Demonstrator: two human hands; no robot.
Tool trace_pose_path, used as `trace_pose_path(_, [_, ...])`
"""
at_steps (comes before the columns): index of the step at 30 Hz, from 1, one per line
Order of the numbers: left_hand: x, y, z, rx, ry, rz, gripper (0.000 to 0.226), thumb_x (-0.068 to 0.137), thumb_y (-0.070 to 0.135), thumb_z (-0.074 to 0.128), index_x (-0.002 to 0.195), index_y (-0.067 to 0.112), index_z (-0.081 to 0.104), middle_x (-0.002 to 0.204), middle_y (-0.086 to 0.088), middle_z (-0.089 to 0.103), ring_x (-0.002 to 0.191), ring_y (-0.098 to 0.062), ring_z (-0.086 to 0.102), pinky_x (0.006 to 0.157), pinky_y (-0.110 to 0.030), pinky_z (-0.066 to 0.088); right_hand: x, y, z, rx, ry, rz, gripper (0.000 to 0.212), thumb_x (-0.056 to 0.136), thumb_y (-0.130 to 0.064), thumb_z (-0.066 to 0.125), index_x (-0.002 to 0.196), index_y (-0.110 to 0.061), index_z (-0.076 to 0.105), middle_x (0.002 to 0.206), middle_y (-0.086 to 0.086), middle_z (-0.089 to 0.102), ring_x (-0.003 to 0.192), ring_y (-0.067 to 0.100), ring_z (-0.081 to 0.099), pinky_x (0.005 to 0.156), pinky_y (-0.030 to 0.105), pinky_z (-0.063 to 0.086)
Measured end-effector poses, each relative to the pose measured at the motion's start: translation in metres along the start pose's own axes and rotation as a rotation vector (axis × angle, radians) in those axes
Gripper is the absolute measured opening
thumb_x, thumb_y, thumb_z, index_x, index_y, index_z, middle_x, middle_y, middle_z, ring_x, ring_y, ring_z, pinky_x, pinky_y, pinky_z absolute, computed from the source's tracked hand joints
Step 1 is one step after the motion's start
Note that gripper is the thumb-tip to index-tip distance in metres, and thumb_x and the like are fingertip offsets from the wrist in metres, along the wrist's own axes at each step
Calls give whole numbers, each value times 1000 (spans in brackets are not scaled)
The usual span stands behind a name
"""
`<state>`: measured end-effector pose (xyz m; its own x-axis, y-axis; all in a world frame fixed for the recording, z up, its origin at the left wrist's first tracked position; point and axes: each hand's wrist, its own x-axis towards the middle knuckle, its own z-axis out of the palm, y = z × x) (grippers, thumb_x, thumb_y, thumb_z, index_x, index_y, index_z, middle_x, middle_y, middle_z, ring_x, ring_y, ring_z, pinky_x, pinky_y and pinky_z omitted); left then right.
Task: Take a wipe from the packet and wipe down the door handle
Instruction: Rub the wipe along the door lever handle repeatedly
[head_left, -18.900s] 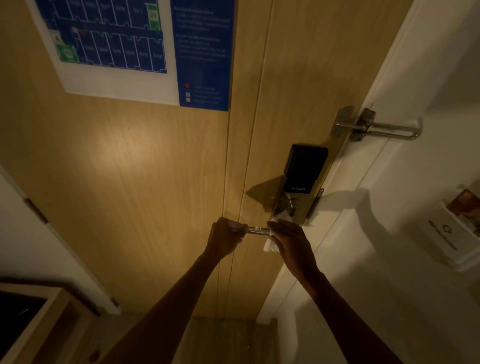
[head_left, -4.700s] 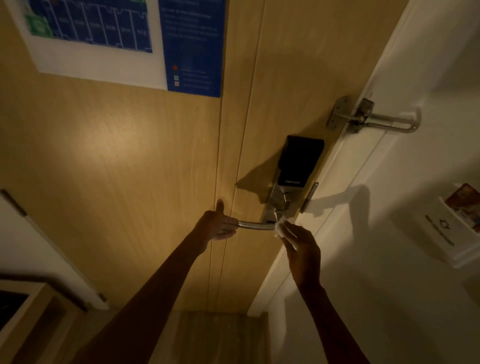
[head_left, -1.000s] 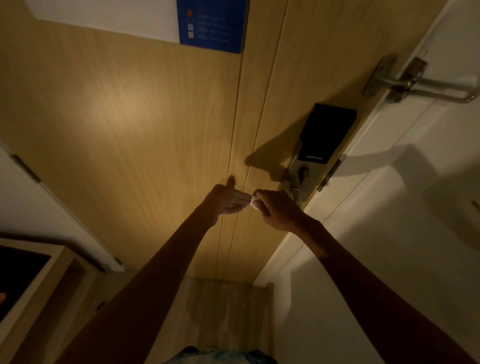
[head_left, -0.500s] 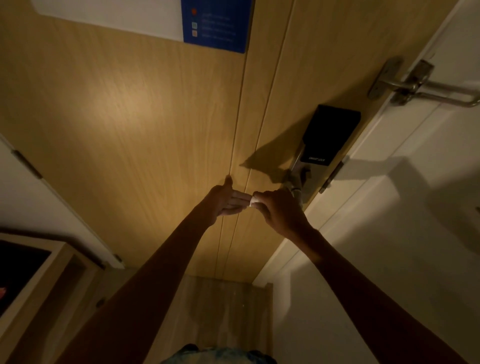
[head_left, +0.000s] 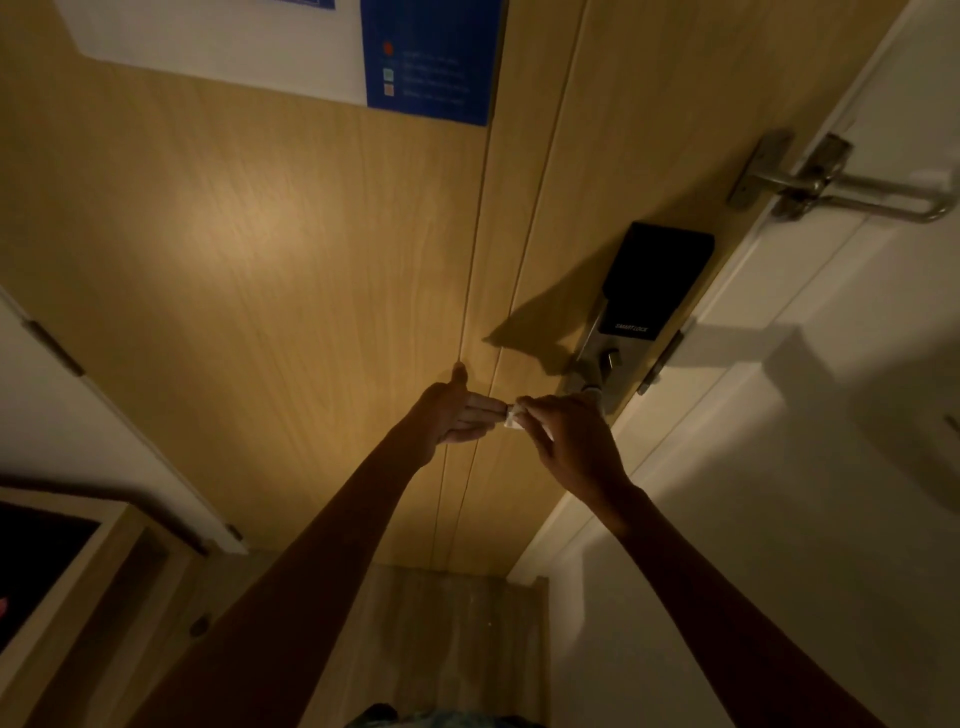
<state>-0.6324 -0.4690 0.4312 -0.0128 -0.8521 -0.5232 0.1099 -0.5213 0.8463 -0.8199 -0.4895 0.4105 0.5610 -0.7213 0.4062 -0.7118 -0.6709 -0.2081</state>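
The metal lever door handle (head_left: 586, 380) juts left from the lock plate on the wooden door (head_left: 291, 270); only its base shows, the rest lies under my hands. My right hand (head_left: 569, 441) is closed around the lever with a small white wipe (head_left: 511, 418) bunched at its fingertips. My left hand (head_left: 457, 413) rests at the lever's free end, thumb up against the door, fingers stretched toward the wipe. The wipe packet is out of view.
A black smart lock panel (head_left: 657, 283) sits above the handle. A metal swing-bar door guard (head_left: 852, 189) bridges door and white frame (head_left: 779, 291) at upper right. A blue and white notice (head_left: 426, 57) hangs on the door. A wooden cabinet (head_left: 78, 561) stands lower left.
Over the last second both hands stay on the lever almost unmoved. Compared with about five seconds ago, my right hand with the wipe has slid from the handle's base toward its free end.
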Motion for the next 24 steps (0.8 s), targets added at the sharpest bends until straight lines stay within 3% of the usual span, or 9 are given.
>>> trace_pose_path(3, [1,0,1,-6,3,7,80,99,54,11,104,0,71,112,-17,70,107,-26,66,90,-29,53,-4,10,-6,92,20,64,19,93,-29,62,105,-18,71,97,-5,75,86,6,68,85,29,52])
trace_pose_path(7, [1,1,3,8,14,10,80,99,54,12,106,-1,70,112,-17,70,107,-24,65,90,-28,53,6,-3,1,143,6,63,20,91,-27,65,107,-18,72,101,-7,74,92,1,67,85,4,39])
trace_pose_path(13, [-2,4,5,9,17,-4,80,99,54,12,107,-1,69,113,-18,69,107,-25,65,88,-27,53,-16,17,-7,-37,68,47,25,90,-27,66,114,-20,68,98,-9,74,94,6,67,98,33,47])
trace_pose_path(20, [-6,5,6,5,10,4,78,100,52,13,110,-2,68,116,-18,68,111,-26,63,98,-33,50,-8,-1,5,13,59,76,30,90,-30,64,118,-18,67,103,-7,74,98,6,65,92,18,40])
trace_pose_path(24, [-6,4,8,6,19,5,76,100,51,14,111,-2,67,118,-19,67,109,-26,63,95,-32,51,-15,24,-7,34,60,115,27,92,-35,61,113,-21,70,100,-11,74,93,1,66,92,31,52])
